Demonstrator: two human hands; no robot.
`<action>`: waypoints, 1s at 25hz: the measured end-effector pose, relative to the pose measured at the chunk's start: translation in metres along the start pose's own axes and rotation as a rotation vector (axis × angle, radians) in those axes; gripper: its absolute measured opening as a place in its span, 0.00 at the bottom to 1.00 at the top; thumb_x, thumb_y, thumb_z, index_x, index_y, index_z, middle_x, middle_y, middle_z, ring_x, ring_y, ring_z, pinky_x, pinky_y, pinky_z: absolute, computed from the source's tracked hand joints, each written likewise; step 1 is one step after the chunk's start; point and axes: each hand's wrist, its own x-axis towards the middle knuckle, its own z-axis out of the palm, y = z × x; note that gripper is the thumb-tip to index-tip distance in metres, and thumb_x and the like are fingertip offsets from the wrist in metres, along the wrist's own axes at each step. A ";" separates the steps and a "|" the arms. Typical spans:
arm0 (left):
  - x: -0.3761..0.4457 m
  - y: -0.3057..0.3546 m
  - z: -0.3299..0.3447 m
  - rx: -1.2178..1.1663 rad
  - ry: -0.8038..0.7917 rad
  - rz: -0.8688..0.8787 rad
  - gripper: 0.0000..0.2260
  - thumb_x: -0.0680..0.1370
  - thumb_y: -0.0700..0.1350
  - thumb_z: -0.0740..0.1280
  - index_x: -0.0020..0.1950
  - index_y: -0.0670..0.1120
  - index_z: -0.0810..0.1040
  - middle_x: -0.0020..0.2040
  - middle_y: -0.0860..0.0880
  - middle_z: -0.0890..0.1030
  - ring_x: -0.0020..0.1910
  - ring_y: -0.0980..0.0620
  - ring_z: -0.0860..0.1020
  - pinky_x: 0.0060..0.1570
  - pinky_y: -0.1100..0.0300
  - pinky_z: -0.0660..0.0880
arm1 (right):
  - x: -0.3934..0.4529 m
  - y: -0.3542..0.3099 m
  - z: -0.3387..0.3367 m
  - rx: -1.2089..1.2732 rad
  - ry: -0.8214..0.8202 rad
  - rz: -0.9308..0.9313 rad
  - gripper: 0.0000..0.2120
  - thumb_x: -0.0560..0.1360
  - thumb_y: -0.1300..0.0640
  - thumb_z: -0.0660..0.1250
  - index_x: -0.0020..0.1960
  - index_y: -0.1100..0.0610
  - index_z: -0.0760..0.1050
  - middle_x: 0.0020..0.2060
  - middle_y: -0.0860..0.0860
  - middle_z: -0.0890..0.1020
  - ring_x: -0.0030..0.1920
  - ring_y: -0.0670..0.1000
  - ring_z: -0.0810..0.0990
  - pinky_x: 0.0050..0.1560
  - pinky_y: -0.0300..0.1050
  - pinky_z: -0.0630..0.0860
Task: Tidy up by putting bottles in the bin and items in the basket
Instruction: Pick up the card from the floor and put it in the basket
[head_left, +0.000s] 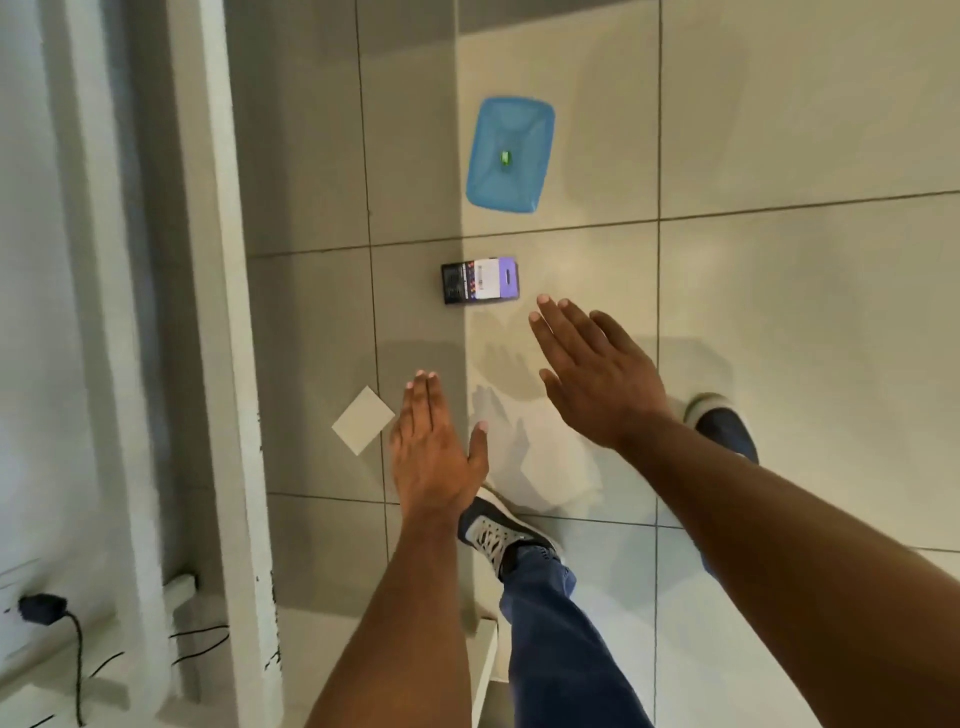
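Two bare hands reach out over a pale tiled floor (779, 260), both empty. Left hand (434, 447): fingers straight and together, thumb apart, palm down, grip open on nothing. Right hand (597, 374): fingers straight and slightly spread, palm down, grip likewise open, fingertips near the lower right corner of a small box (480, 279) but not touching it. Box: dark with a white label and a purple end, lying flat on the floor just below a grout line. Blue basket (511, 124): rectangular, rounded corners, standing on the floor beyond the box, well apart from both hands; one small green item (505, 158) lies at its bottom. White square card (363, 420): flat on the floor, just beside the left hand's fingers. Crumpled white bag (545, 457): on the floor between the two forearms. Two shoes and a blue-jeaned leg (550, 649) show below. White frame (218, 312) and a black plug with cable (44, 609) at left.
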 end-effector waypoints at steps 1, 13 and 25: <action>0.010 -0.008 0.018 -0.010 -0.008 0.005 0.39 0.80 0.64 0.58 0.83 0.48 0.44 0.83 0.48 0.49 0.82 0.47 0.50 0.77 0.50 0.51 | 0.009 -0.004 0.019 -0.013 0.002 -0.024 0.29 0.83 0.51 0.57 0.81 0.59 0.57 0.80 0.58 0.59 0.79 0.58 0.61 0.77 0.56 0.58; 0.116 -0.112 0.141 0.032 0.087 0.068 0.42 0.79 0.63 0.63 0.83 0.43 0.49 0.83 0.42 0.53 0.81 0.44 0.53 0.79 0.46 0.55 | 0.083 -0.052 0.171 -0.148 -0.099 -0.164 0.30 0.82 0.52 0.56 0.82 0.59 0.55 0.81 0.58 0.57 0.79 0.59 0.61 0.76 0.56 0.58; 0.132 -0.235 0.210 0.044 0.017 -0.003 0.42 0.76 0.58 0.70 0.81 0.40 0.54 0.81 0.40 0.58 0.80 0.41 0.58 0.73 0.46 0.64 | 0.157 -0.121 0.241 -0.269 -0.315 -0.382 0.32 0.81 0.53 0.59 0.82 0.58 0.53 0.81 0.58 0.55 0.79 0.60 0.59 0.74 0.54 0.62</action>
